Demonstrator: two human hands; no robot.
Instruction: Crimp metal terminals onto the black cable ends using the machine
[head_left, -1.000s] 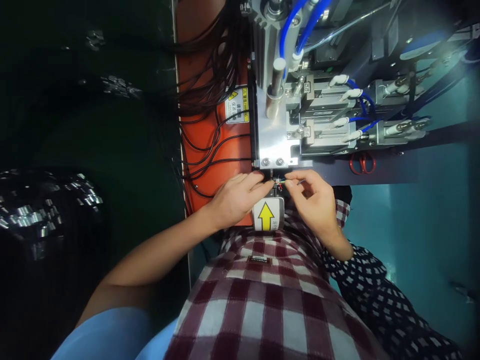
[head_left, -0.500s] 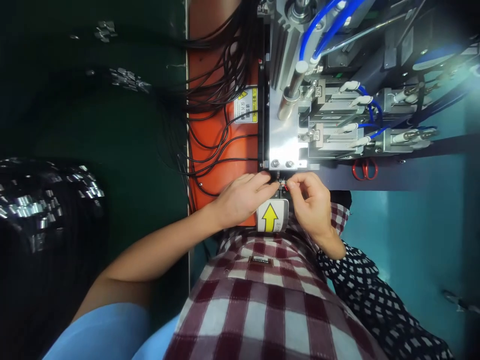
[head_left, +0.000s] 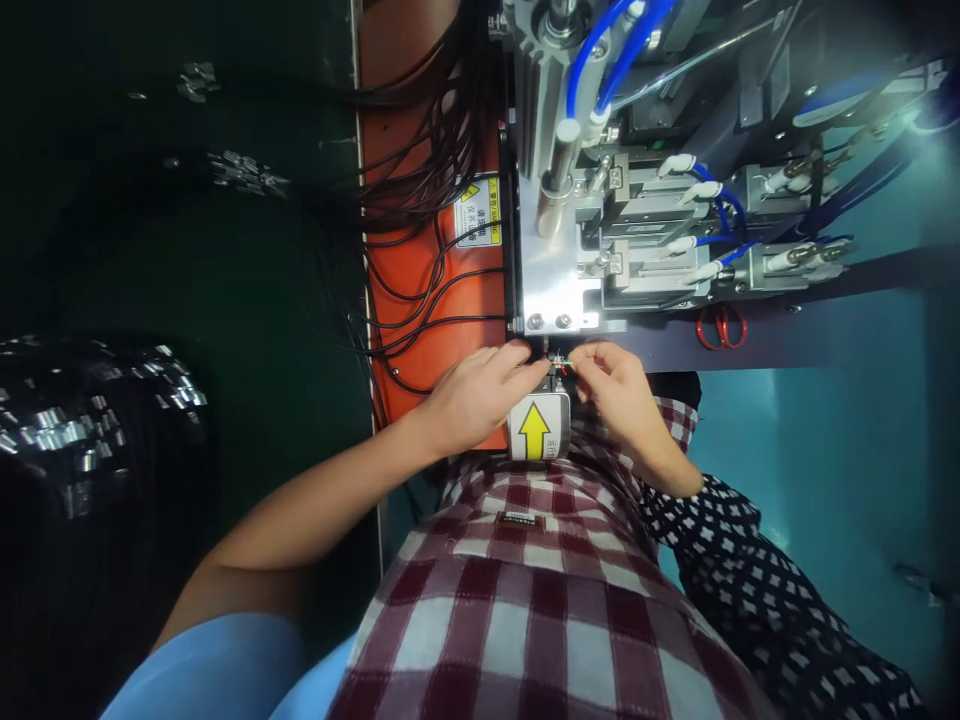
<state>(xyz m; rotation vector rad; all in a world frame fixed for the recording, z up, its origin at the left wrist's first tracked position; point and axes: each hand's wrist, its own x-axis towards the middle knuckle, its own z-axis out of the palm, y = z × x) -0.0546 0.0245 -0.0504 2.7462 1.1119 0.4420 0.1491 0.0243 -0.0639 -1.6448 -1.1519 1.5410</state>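
Thin coloured wires [head_left: 562, 363], with red, green and white among them, span the small gap between my two hands just below the machine's metal plate. My right hand [head_left: 619, 385] pinches their right ends between thumb and forefinger. At the left end, my left hand [head_left: 476, 395] is closed, thumb and fingertips together on the cable end these wires belong to; the fingers cover most of it. Directly under the fingertips is a small dark fixture [head_left: 556, 384]. A white guard with a yellow arrow [head_left: 535, 430] sits between the hands, nearer my body.
A press machine [head_left: 551, 285] with metal cylinders and blue air hoses [head_left: 637, 55] rises ahead. Black cables [head_left: 427, 150] lie across its orange base [head_left: 465, 370]. Bundles with silvery ends [head_left: 82, 420] lie on the dark green surface at left. Red-handled scissors [head_left: 721, 328] rest at right.
My right hand has turned slightly and drawn back a little from the left, showing more of the coloured wires. The whole view has shifted slightly; my left hand keeps its place at the fixture.
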